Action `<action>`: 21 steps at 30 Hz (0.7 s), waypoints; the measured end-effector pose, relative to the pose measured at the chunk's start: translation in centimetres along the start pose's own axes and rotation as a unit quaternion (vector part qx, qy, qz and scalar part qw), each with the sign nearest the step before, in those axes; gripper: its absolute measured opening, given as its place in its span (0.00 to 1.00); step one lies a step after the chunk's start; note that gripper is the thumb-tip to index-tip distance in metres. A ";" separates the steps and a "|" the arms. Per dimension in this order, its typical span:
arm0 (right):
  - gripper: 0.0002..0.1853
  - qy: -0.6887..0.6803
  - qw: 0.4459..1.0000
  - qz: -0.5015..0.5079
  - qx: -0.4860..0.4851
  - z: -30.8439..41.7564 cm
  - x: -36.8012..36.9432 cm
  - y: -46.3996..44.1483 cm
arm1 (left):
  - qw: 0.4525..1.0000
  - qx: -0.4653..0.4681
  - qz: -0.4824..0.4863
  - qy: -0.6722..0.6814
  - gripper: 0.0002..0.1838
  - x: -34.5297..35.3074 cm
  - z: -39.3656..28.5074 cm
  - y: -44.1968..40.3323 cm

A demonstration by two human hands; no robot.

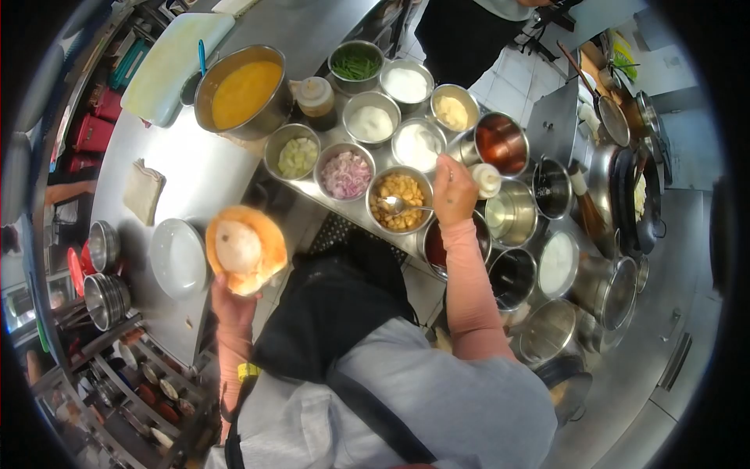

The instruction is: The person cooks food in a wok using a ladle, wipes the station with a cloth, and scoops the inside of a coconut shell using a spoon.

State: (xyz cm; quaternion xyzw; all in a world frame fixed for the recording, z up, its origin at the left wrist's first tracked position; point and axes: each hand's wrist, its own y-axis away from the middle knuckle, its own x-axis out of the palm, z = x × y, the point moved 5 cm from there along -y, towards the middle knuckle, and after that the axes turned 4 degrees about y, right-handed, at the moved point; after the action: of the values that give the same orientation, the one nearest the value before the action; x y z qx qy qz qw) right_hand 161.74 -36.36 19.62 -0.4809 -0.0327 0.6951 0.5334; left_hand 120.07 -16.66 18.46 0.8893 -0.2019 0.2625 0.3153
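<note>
My left hand [233, 303] grips a round, orange-brown, bread-like shell [269, 230] from below; its middle is pale, with a small dark spot. On the right, my right hand [455, 190] is closed in a pinch above the steel containers, and whatever its fingers hold is hidden. Just beyond those fingers stands a container of white powder or grains [416, 145]. Below and to the left of the hand, a spoon [393, 205] rests in a container of golden-brown chunks [401, 187]. A white-capped squeeze bottle [486, 180] stands close to the right of the hand.
Chopped onion [346, 174], pale green pieces [298, 157] and a large pot of orange liquid [246, 94] stand farther left. A white bowl [180, 258] and a folded cloth [144, 192] lie on the left counter. Another person [461, 39] stands across the counter.
</note>
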 end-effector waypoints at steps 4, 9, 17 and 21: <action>0.12 -0.126 0.964 0.059 0.227 -1.5 0.4 0.5 | 1.000 -0.006 0.011 -0.003 0.35 -0.3 0.2 -0.2; 0.15 -0.252 0.891 0.015 0.377 -2.1 -0.6 0.7 | 1.000 -0.021 -0.007 -0.017 0.36 0.0 0.5 -0.3; 0.13 -0.348 0.855 -0.071 0.377 1.0 -6.0 0.2 | 0.993 -0.033 0.102 -0.051 0.36 3.9 1.7 -3.0; 0.12 -0.407 0.838 -0.045 0.360 6.6 -8.7 1.1 | 0.988 -0.055 0.129 -0.067 0.31 5.8 2.7 -4.7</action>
State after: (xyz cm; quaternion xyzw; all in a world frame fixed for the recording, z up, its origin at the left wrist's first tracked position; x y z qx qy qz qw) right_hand 156.05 -40.49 28.09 0.0732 -0.0162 0.7660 0.6385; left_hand 127.97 -16.18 17.97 0.8526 -0.3497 0.2293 0.3134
